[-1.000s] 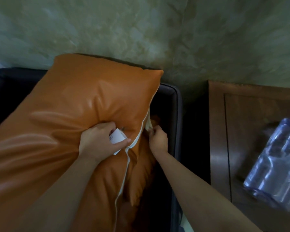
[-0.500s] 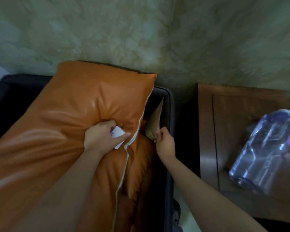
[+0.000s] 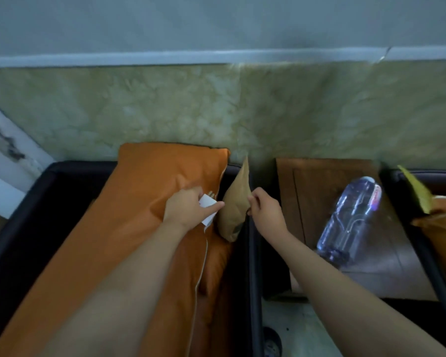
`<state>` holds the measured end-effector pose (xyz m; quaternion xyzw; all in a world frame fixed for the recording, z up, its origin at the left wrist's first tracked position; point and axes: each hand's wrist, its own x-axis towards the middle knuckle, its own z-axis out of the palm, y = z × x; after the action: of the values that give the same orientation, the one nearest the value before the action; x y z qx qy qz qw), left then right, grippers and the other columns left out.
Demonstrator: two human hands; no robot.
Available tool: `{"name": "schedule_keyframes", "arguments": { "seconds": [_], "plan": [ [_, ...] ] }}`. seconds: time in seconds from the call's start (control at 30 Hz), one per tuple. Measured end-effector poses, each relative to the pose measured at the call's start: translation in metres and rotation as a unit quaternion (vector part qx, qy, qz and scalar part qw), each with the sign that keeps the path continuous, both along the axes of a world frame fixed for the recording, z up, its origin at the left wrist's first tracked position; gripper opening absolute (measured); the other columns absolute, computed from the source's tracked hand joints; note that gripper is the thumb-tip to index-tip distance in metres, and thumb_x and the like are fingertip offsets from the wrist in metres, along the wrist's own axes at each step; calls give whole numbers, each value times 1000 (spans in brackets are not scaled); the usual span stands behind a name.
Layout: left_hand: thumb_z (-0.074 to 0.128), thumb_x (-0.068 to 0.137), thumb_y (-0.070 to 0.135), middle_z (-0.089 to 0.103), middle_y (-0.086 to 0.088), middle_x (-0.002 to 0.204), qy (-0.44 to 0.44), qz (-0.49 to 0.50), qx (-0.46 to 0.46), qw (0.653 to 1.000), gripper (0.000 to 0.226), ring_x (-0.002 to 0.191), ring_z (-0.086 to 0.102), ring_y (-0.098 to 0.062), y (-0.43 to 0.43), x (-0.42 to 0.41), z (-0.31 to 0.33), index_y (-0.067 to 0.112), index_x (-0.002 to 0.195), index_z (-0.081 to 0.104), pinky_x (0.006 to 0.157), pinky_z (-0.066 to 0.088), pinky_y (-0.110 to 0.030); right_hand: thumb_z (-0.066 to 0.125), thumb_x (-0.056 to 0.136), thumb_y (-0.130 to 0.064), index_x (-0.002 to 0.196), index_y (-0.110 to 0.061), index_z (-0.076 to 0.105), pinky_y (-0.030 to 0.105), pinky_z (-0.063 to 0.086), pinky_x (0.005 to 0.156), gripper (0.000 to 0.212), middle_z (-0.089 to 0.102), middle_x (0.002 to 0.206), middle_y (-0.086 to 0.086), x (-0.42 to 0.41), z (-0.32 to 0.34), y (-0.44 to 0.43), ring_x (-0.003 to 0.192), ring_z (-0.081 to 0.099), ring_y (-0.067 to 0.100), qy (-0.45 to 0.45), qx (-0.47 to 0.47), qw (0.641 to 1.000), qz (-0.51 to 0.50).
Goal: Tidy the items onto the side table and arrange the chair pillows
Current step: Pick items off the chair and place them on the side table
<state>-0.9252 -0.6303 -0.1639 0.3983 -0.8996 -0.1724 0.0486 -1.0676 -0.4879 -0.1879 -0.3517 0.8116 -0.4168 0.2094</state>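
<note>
At frame centre, the left hand is pressing on the large orange pillow in the black chair, fingers closed around a white card. The right hand is pinching the small tan pillow. At right, a plastic water bottle is lying on the wooden table.

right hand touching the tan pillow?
Touching. The head view shows the right hand pinching the edge of the tan pillow, fingers closed on the fabric with no gap.
</note>
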Motion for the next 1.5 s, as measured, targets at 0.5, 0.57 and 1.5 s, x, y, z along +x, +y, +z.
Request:
{"name": "schedule_keyframes", "arguments": {
  "seconds": [0.5,0.57,1.5],
  "plan": [
    [55,73,74,46,3,59,16,-121,-128,984,60,63,49,-22,38,10,132,19,60,39,51,28,-31,45,97,-19,78,-7,49,40,47,68,23,61,75,13,13,125,66,73,60,32,98,-46,991,-82],
    [54,73,75,47,2,61,7,-126,-140,982,59,65,50,-23,45,5,142,19,60,40,52,29,-32,46,97,-19,75,-9,47,41,47,68,24,60,73,13,5,139,77,72,60,32,100,-63,988,-103],
    [46,77,78,63,-4,79,-56,-140,-170,974,58,79,61,-23,175,-180,125,22,65,38,57,34,-31,45,98,-20,85,-7,56,35,47,67,22,66,80,9,-183,158,173,75,62,24,60,-65,992,-84]
  ]
}}
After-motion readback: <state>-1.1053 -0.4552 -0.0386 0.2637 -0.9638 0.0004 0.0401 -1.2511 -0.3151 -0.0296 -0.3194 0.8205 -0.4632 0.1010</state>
